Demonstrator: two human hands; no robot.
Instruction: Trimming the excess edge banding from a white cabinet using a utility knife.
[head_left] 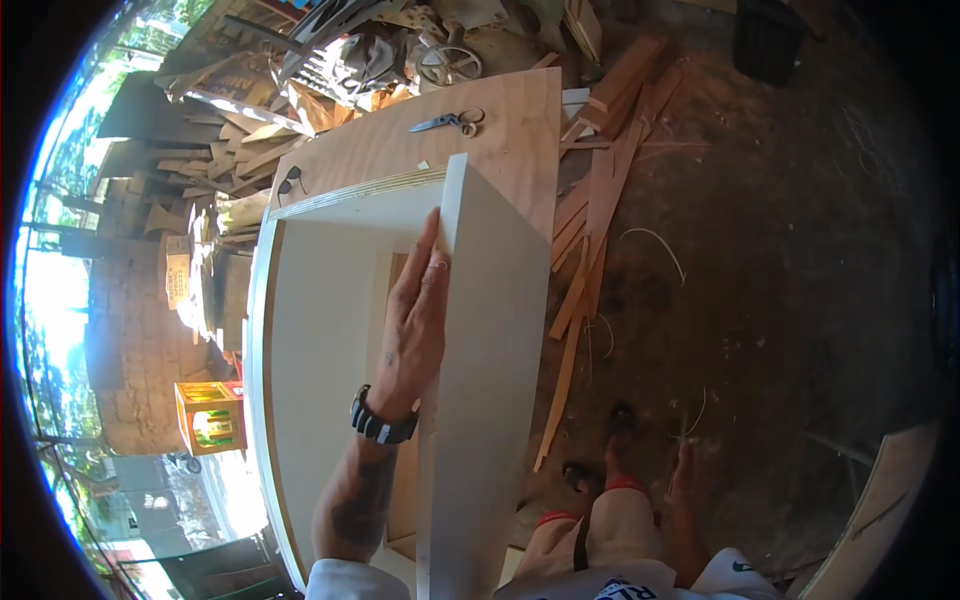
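Note:
A white box-like cabinet (495,330) with an open side stands on a plywood board. My left hand (415,320), wearing a dark wristwatch (383,417), lies along the edge of its tall white side panel. The fingers are stretched out and rest against the panel's inner face near the far corner; the thumb is hidden. Down at my right side hangs my right hand (685,475), over the floor and away from the cabinet. It is dim and blurred, so its fingers do not show clearly. A thin dark shape is just above it, and I cannot make out whether the hand holds it.
Scissors (450,122) and dark glasses (290,180) lie on the plywood board (520,110) beyond the cabinet. Long wood strips (610,200) are heaped on the floor to its right. Scrap wood (240,150) is piled at far left, above a yellow crate (210,418).

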